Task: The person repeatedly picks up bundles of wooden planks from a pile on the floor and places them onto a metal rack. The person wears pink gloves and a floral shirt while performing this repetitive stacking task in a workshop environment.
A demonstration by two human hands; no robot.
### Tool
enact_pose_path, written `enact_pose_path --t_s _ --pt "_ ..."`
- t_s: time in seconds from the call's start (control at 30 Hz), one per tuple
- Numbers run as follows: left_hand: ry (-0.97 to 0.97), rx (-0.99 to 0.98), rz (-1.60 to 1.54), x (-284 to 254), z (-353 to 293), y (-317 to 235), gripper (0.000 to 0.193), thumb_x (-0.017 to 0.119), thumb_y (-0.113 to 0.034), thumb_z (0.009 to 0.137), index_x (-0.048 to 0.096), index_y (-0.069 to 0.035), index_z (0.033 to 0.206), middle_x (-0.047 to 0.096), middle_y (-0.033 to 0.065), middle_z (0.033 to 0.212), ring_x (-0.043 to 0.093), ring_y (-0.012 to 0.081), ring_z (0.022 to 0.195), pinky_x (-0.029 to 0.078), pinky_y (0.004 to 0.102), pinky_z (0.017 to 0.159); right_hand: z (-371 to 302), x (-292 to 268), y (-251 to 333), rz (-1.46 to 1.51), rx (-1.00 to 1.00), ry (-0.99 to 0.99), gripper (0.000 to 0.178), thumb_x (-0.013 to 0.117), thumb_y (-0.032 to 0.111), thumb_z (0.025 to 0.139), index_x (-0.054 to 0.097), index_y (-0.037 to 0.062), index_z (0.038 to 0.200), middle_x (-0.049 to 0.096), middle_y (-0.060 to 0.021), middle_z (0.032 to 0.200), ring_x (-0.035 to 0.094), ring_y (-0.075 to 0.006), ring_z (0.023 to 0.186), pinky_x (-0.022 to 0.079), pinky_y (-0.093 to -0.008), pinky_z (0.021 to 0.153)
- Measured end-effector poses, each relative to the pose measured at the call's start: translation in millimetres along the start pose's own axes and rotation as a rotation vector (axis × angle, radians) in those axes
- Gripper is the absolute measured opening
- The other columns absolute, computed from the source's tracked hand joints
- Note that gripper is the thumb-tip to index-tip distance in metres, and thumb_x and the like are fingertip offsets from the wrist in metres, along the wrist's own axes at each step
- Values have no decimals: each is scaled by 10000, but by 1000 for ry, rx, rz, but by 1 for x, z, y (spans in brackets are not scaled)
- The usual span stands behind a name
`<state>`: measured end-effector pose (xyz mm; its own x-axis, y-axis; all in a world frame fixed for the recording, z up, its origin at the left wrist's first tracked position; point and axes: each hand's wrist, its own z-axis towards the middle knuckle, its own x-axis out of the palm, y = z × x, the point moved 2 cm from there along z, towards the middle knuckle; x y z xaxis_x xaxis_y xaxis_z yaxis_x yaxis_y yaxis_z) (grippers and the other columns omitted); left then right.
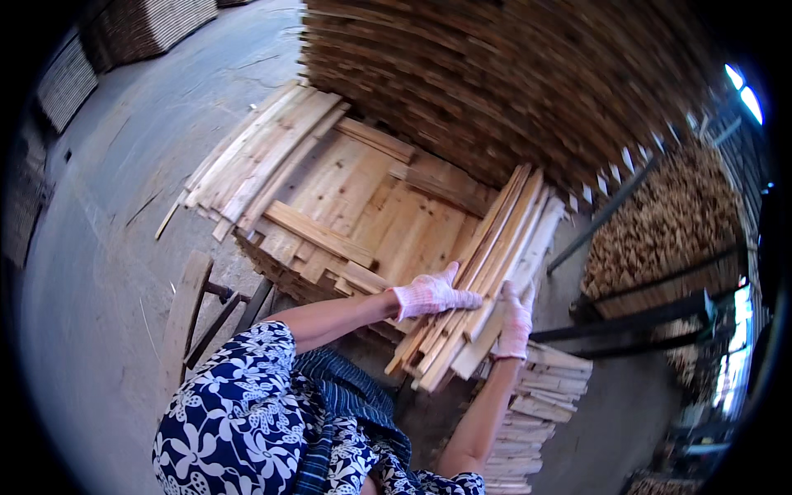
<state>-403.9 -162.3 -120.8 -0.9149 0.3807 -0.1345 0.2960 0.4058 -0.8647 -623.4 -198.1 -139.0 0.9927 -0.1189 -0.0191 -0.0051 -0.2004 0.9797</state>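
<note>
My left hand point(436, 294), in a pale pink knit glove, lies across a bundle of narrow wooden slats point(483, 260). Its fingers stretch out over the slats and its thumb points up, apart from them. On the bundle's right side, my right hand point(515, 323), in a matching glove, grips the outer boards near their close end. The slats lie lengthwise along the right edge of a stack of boards point(388, 206), with their near ends jutting past it. The undersides of my fingers are hidden.
More loose boards point(268, 153) lie along the stack's left side. A tall wall of stacked timber point(495, 74) rises behind. Beside my right arm is a lower pile of short boards point(536, 404). A dark metal bar point(631, 318) reaches in from the right; another timber pile point(660, 239) stands beyond.
</note>
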Motion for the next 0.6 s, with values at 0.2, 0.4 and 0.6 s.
enact_pose_path --t_s 0.2,0.4,0.6 --pt "-188 47 207 -34 64 53 928 732 -590 778 445 4 1431 632 309 1268 616 398 1202 491 447 995 14 50 0 -991 26 -172 1205 827 581 748 194 23 1608 562 -326 1378 570 -415 1275 442 -451 1068" --pt "-349 243 75 -56 55 70 598 730 -472 814 586 14 1131 689 262 1029 669 357 964 513 440 838 6 16 14 -808 -60 -11 1098 803 378 808 144 5 1603 599 -271 1364 590 -382 1266 456 -407 1069" --pt "-312 258 -158 -159 -45 80 508 711 -282 892 460 -42 1262 589 135 923 604 281 824 542 416 753 19 -18 23 -302 62 128 730 764 288 854 447 86 1480 675 -139 1140 681 -300 962 569 -404 851"
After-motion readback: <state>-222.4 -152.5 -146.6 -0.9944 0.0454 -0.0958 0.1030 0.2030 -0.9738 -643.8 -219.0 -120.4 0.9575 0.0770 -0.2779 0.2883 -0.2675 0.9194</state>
